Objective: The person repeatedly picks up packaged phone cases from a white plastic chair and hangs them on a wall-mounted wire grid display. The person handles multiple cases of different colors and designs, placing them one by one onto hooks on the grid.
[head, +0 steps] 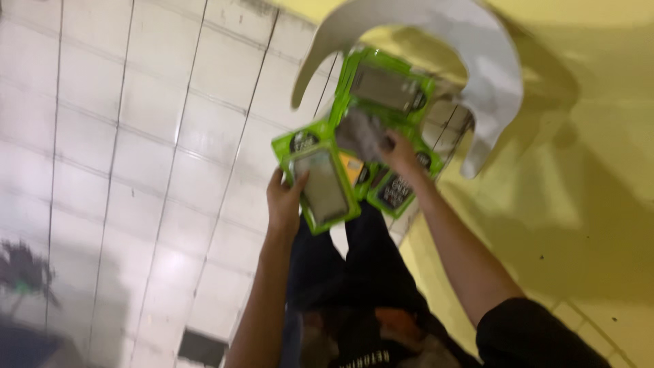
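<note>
left hand [285,204] fingers clamped on green blister pack [320,178] | right hand [402,155] gripping fanned packs [385,92] | risk: loose stack slips to tiled floor [136,136]

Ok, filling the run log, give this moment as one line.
left hand: holds green package | right hand: on green packages | floor: white tiles

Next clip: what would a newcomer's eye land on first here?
The bright green packages fanned out at centre frame, one gripped by the left hand, the others under the right hand. Above them curves a grey crescent-shaped board against the yellow wall; white floor tiles fill the left.
</note>
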